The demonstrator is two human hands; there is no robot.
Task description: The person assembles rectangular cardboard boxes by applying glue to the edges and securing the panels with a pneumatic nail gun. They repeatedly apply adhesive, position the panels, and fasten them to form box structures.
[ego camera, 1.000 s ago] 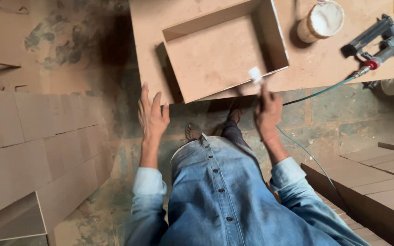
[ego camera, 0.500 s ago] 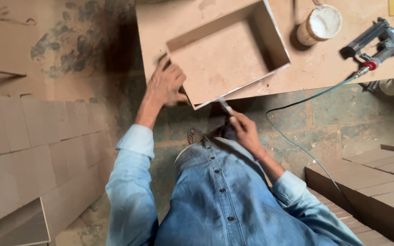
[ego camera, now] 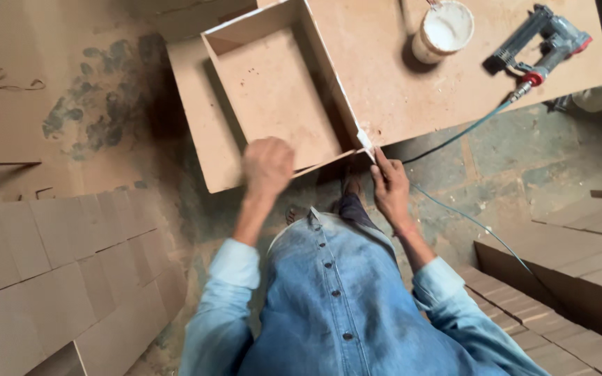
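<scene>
Fingers of the right hand are pinching together at the near right corner of the open wooden box, right where a pale smear is showing on the edge — can't tell if anything small is sitting between the fingertips. Left hand is curling into a loose fist over the box's near wall, blurry, so whether it's actually gripping the board is hard to say. The box itself is lying on the workbench, its near corner hanging over the bench edge toward the person. Further back on the bench a small white pot is standing, and just right of it a grey nail gun is lying with its hose trailing down off the edge — well apart from both hands. Stacks of cut boards are sitting on the floor to the left and right.
</scene>
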